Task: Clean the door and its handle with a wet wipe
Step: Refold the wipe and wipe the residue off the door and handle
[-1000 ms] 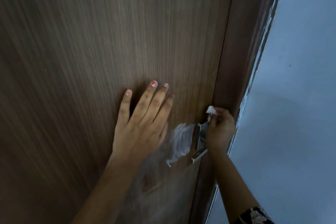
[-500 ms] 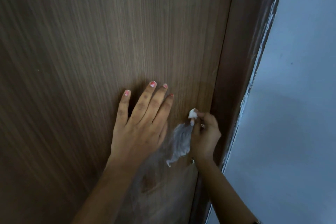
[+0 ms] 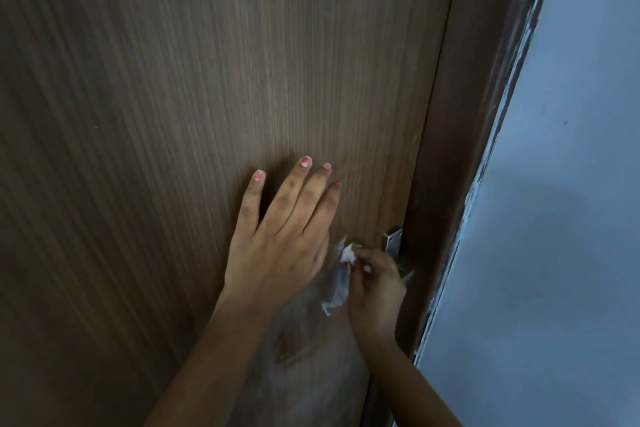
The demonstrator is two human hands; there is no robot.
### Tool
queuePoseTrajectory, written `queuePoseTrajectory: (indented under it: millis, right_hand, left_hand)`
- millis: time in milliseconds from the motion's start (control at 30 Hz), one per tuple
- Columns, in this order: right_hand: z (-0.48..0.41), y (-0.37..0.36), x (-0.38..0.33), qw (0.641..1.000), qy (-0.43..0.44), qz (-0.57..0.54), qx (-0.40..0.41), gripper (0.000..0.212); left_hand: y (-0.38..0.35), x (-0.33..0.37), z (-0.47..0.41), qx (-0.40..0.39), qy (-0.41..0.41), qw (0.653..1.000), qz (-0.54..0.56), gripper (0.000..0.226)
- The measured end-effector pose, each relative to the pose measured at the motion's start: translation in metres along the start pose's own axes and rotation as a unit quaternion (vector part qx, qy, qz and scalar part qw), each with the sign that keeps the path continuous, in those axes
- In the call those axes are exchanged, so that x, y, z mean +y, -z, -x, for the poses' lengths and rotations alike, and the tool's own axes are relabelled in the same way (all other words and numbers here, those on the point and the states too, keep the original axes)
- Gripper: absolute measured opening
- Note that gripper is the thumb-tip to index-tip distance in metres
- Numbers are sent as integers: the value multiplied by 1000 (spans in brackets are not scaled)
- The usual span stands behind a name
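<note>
Wipe: Your thin white wet wipe (image 3: 337, 282) is in your right hand. It hangs down in the gap between your two hands. A small crumpled bit sticks up above your fingers. I cannot tell if the wipe touches your left hand.
Right hand: Your right hand (image 3: 375, 291) has its fingers curled round the top of the wipe and pinches it. The hand is close to the door, just to the right of your left hand.
Handle: The shiny silver metal door handle (image 3: 393, 239) peeks out just above and behind your right hand. Your hand hides most of it. I cannot tell if your hand touches it.
Left hand: Your left hand (image 3: 280, 246) lies flat on the door, just left of the wipe. Its fingers are straight and a little spread, and it holds nothing.
Door: The big brown wooden door with fine up-and-down lines (image 3: 207, 80) fills the space above and to the left of both hands.
Smears: Pale cloudy smears (image 3: 294, 340) sit on the door below your left hand, between your two arms.
Frame: The dark brown door frame (image 3: 467, 114) runs up just right of your right hand.
Wall: The pale blue-grey wall (image 3: 571, 218) is further right, past the frame.
</note>
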State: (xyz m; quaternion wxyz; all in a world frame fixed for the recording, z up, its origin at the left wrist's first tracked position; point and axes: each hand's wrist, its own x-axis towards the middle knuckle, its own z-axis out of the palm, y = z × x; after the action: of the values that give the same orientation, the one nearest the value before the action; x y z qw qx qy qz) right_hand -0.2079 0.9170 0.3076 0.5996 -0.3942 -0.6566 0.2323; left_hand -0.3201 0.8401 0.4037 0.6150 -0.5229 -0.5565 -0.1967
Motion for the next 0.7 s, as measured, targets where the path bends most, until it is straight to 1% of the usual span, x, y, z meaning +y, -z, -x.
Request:
queuePoseTrajectory:
  millis: [67,167,200,233,300,367,433,500,567,667,700]
  right_hand:
    - [5,0,7,1000,-4,4,-19,18]
    - [-14,1,13,997,-65,-19,25,15]
    - [-23,1,10,996,-72,-30,41,15]
    - [-31,2,3,996,-62,-31,55,15]
    - [-38,2,-14,998,1,-25,56,16]
    - [-29,3,-25,996,81,-21,15,17]
    - [-7,2,-22,991,118,6,-58,19]
    - [12,3,-7,986,101,45,-124,16]
    - [14,7,9,988,50,62,-136,15]
    - [-15,13,12,996,-45,36,-74,17]
    - [-25,14,6,997,-51,25,-44,18]
  left_hand:
    - [1,0,-1,-3,2,1000,5,38]
    - [1,-2,-1,-4,2,1000,7,38]
    - [2,-2,-1,-5,0,1000,7,38]
    - [2,-2,-1,-6,0,1000,8,38]
    - [2,-2,-2,-6,2,1000,10,37]
    - [3,-1,-3,-7,5,1000,10,36]
    - [3,-1,-3,-10,4,1000,10,36]
    - [4,-2,-3,-17,1,1000,11,37]
    - [4,-2,-3,-22,-1,1000,14,36]
    - [4,-1,-3,-22,3,1000,14,34]
    - [4,-1,-3,-22,3,1000,13,33]
